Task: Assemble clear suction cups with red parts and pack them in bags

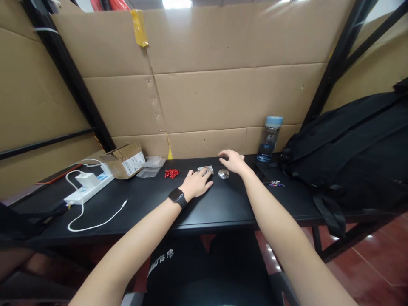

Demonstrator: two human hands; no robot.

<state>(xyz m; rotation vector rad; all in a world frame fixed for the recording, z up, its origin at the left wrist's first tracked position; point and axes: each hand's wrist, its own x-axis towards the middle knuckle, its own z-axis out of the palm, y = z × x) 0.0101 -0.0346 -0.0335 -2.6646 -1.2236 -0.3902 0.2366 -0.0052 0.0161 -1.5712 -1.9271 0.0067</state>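
Note:
My left hand (pixel 196 183), with a black watch (pixel 177 197) on its wrist, lies palm down on the black desk. Its spread fingers touch a small clear plastic bag (pixel 208 169) with small dark and silvery bits in it. My right hand (pixel 233 162) hovers with parted fingers just above and behind a round shiny metal piece (pixel 223 174); nothing shows in its grasp. To the left of my left hand sits a pile of small red pieces (pixel 172 173), their exact kind too small to tell.
A cardboard box (pixel 124 160), clear plastic bags (pixel 151 166) and a white power strip (pixel 91 190) with cables occupy the left. Right are a water bottle (pixel 269 139), a small colourful bundle (pixel 276 183) and a black backpack (pixel 353 157). A cardboard wall (pixel 204 102) closes the back.

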